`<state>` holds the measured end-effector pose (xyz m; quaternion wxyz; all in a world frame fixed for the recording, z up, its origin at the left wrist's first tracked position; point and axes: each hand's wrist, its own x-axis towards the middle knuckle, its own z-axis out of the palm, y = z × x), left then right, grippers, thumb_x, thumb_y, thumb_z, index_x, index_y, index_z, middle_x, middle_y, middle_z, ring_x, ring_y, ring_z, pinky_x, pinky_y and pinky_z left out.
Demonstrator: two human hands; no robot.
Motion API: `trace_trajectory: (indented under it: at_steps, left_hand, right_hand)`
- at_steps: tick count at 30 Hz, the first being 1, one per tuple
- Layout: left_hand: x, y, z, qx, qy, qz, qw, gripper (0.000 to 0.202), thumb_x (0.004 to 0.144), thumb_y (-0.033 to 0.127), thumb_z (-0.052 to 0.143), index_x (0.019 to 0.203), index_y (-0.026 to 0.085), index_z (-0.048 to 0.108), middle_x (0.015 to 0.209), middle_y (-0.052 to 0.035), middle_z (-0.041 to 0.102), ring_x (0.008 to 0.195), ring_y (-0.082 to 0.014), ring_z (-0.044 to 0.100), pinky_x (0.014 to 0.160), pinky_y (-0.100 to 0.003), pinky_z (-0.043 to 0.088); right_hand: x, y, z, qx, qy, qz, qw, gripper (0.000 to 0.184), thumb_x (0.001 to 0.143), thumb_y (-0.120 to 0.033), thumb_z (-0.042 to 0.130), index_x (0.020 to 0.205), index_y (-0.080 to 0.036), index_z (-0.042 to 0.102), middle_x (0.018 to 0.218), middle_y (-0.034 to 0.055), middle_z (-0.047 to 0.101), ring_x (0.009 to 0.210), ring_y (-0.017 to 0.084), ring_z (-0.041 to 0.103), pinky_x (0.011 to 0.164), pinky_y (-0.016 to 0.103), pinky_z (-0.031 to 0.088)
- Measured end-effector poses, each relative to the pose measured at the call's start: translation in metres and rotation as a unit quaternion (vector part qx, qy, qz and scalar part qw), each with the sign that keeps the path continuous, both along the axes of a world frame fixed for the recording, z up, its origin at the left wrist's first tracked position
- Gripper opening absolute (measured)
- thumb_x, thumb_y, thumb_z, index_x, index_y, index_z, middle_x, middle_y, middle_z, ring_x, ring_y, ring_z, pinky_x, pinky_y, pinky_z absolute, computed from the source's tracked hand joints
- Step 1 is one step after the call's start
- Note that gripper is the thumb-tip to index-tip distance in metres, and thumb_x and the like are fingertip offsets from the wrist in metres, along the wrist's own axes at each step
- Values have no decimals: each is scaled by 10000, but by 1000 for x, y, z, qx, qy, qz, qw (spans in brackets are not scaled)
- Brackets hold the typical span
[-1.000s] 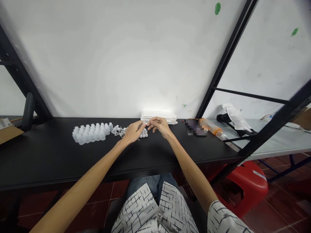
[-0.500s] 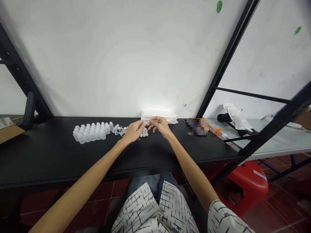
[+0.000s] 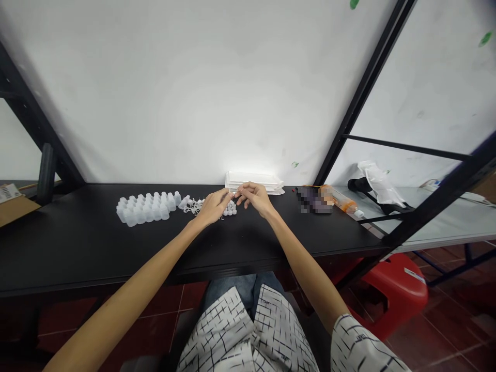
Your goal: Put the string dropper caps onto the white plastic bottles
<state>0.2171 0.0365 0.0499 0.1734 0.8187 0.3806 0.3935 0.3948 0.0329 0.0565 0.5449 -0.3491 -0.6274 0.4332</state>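
Observation:
My left hand (image 3: 214,206) and my right hand (image 3: 256,199) meet above the black table, fingertips almost touching. Both are closed in a pinch; a tiny white bit shows at the fingertips, too small to name. Just below them sit several small white caps (image 3: 230,208), partly covered by my left hand. To the left of that hand lies a loose pile of thin white curved pieces (image 3: 192,207). Farther left, several translucent white bottles (image 3: 144,211) stand upright in close rows. A stack of flat white packets (image 3: 256,182) rests behind my hands against the wall.
On the right of the black table (image 3: 248,245) lie a blurred dark item (image 3: 313,200) and an orange-labelled clear bottle (image 3: 344,203). A cardboard box (image 3: 17,206) is at the far left. Black metal posts frame both ends. A red stool (image 3: 395,289) stands below right.
The view has shifted slightly. Both hands keep their pinch in nearly the same place, with only slight finger movement.

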Motion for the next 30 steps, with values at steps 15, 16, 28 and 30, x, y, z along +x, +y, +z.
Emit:
trace_trajectory:
  at_steps: [15, 16, 28, 30]
  left_hand:
    - [-1, 1, 0, 12, 16, 16, 1000, 356, 946, 425, 340, 809, 182, 561, 679, 13, 532, 648, -148, 480, 609, -266, 318]
    - [-1, 1, -1, 15, 20, 16, 1000, 349, 945, 418, 340, 806, 183, 557, 687, 11, 538, 653, -150, 481, 611, -266, 318]
    - [0, 3, -2, 56, 69, 37, 995, 317, 940, 377, 333, 731, 195, 487, 704, -16, 552, 655, -169, 486, 619, -279, 304]
    - [0, 5, -3, 65, 76, 39, 994, 314, 939, 379, 334, 723, 196, 471, 707, -19, 549, 657, -172, 486, 617, -281, 299]
  right_hand:
    - [-1, 1, -1, 20, -15, -18, 1000, 390, 687, -506, 730, 799, -155, 604, 764, 54, 697, 552, 132, 649, 382, 178, 425]
    - [-1, 2, -2, 20, -16, -19, 999, 388, 686, -504, 731, 795, -154, 603, 756, 53, 695, 548, 131, 647, 379, 177, 422]
    - [-5, 2, -7, 17, -25, -16, 999, 359, 692, -476, 735, 739, -144, 607, 674, 39, 671, 515, 123, 629, 367, 174, 409]
    - [-6, 3, -7, 20, -30, -13, 999, 371, 685, -487, 741, 732, -144, 606, 662, 36, 668, 509, 123, 628, 365, 174, 409]
